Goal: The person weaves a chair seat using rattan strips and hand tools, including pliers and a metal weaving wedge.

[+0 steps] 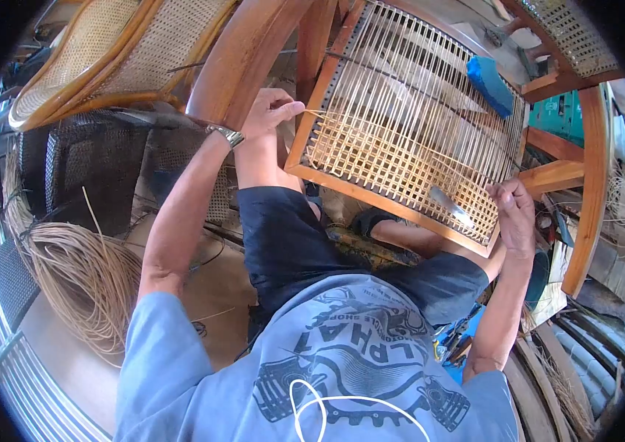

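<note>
Head view: hands (515,214) at woven cane lattice (393,158).

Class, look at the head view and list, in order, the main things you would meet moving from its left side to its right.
Coiled cane strands, left hand, shiny metal piece, right hand, curved wooden leg.

Floor (225,293): tan | lying on it: big cane coil (80,269) at left, thin loose strand (213,315)

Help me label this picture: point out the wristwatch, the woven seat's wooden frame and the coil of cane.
Wristwatch (234,137): head view, metal surface.
Wooden frame (401,214): head view, near rail.
Coil of cane (84,269): head view, looped strands.
</note>
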Demonstrator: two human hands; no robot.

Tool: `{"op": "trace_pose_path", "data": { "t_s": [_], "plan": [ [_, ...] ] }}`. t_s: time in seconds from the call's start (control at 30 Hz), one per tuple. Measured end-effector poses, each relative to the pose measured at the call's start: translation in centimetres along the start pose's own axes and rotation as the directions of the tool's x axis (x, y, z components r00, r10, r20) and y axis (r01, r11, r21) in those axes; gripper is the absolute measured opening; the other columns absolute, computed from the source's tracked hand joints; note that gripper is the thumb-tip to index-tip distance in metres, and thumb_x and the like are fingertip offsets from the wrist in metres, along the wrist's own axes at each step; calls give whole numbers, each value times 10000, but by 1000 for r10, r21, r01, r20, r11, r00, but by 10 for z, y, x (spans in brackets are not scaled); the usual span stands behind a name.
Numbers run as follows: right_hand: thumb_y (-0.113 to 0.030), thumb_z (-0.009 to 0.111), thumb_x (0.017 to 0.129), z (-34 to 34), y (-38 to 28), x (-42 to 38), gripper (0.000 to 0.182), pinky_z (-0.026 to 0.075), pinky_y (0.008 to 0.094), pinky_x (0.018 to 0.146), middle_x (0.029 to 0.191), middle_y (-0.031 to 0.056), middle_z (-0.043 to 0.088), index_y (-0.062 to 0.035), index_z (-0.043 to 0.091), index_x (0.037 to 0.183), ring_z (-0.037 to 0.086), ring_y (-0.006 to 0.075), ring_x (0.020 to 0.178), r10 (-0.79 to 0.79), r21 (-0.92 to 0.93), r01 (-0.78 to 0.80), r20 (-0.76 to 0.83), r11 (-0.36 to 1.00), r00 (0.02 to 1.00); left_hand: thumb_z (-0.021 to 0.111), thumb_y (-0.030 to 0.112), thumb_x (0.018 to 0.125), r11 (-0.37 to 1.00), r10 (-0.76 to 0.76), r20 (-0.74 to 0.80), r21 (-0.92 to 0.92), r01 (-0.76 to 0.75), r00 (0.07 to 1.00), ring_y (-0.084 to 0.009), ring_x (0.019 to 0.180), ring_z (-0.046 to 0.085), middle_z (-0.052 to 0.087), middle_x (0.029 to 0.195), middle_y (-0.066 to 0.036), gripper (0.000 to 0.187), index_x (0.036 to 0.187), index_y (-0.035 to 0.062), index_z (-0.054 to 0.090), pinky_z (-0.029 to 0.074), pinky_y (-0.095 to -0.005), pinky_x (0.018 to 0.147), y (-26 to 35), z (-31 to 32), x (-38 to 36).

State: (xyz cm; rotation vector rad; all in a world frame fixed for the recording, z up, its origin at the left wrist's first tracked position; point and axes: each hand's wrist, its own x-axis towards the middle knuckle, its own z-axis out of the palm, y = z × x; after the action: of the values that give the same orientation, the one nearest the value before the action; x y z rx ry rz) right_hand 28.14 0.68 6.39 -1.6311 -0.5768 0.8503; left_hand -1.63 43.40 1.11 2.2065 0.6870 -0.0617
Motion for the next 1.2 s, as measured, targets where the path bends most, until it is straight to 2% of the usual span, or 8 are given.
{"op": "trace_pose_path", "data": {
  "t_s": [0.27,0.37,0.47,0.57,0.63,0.87,1.03,1.2],
  "plan": [
    [-170,671,950,46,-15,19,141,463,366,925,798,-17,490,-59,592,912,470,115,743,-109,467,135,-82,874,991,698,375,904,971,232,-143,100,-219,962,-289,772,698,712,851,-167,352,1006,40,732,533,-370,715,17,1,-5],
    [-50,587,909,24,-8,15,51,449,258,770,785,0,522,-34,615,870,508,111,747,-43,15,47,-206,999,978,679,445,901,971,150,-147,208,-118,978,-320,704,685,688,763,-165,399,889,51,736,531,-390,659,27,7,-4],
    [-142,610,928,2,16,20,124,437,238,726,829,9,600,-21,639,926,550,98,764,10,49,4,-271,999,962,668,462,894,959,133,-139,267,-92,981,-331,700,653,662,743,-169,424,827,46,711,492,-415,649,17,8,10],
    [-338,661,948,24,3,33,308,432,246,682,757,-6,580,-32,665,918,560,89,763,-55,-378,-27,-205,925,977,710,395,876,981,135,-216,163,-101,967,-324,694,648,655,757,-168,356,842,41,704,490,-397,653,-7,-6,4],
    [-480,663,928,53,-10,51,448,451,288,643,739,9,610,-84,581,737,544,114,685,92,-682,-111,-64,723,994,700,343,922,981,73,-324,196,-9,943,-149,661,562,635,714,-98,323,842,30,687,448,-311,652,-32,-38,-9],
    [-355,729,862,117,-1,68,368,473,405,715,730,107,543,-23,588,792,563,283,714,4,-884,126,143,450,990,671,352,943,702,-311,-718,268,660,623,-180,802,625,681,886,-104,319,1025,45,688,481,-324,757,-181,-113,-64],
    [-150,682,860,117,20,54,109,469,452,798,950,130,580,-53,633,869,593,310,852,-265,-876,189,73,444,962,651,359,957,870,328,-563,492,-11,758,-202,903,670,714,1009,-108,365,1156,55,689,504,-334,832,-89,-44,-20],
    [-129,638,890,123,27,51,84,443,426,860,957,86,594,-65,667,935,586,292,946,-376,-887,205,39,414,926,678,395,921,986,100,-110,143,-84,989,-255,881,704,734,988,-134,374,1108,73,720,533,-345,834,8,1,10]
  ]
}}
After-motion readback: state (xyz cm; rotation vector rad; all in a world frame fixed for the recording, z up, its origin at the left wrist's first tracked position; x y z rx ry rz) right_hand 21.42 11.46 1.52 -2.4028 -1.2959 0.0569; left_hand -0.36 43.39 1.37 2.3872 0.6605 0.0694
